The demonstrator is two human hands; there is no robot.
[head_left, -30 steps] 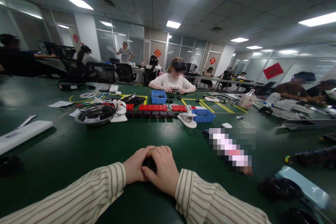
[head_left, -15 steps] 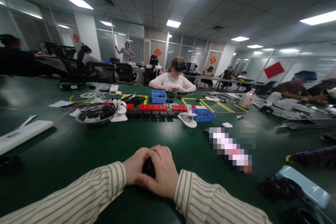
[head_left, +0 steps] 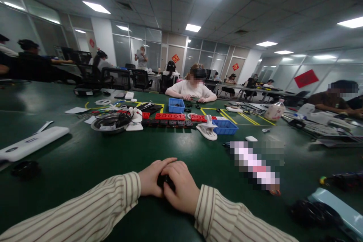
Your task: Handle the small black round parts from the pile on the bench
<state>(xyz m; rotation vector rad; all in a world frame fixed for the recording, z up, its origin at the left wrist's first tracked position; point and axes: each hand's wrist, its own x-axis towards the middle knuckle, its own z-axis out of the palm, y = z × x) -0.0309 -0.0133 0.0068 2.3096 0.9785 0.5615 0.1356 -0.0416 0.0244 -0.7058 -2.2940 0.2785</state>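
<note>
Both hands meet low in the middle of the head view, above the green table [head_left: 119,159]. Between them sits a small dark, rounded black object [head_left: 166,181], mostly covered by the fingers, so its kind does not show. My left hand [head_left: 151,178] closes round its left side, the fingers reaching behind. From the right, my right hand [head_left: 183,187] wraps over it with bent fingers and the thumb at the near side. The two hands touch at the fingertips.
A metal bowl of cables [head_left: 110,123], red strips [head_left: 171,117], blue bins [head_left: 225,127] and a white clip stand [head_left: 208,130] lie ahead. Black coils [head_left: 26,169] and a long white case [head_left: 36,143] are left; a light-blue object [head_left: 337,210] is right. A person [head_left: 193,89] sits opposite.
The view has swung slightly left, so the scene sits further right. My right hand's thumb and fingers have drawn in closer over the black object, and less of it shows.
</note>
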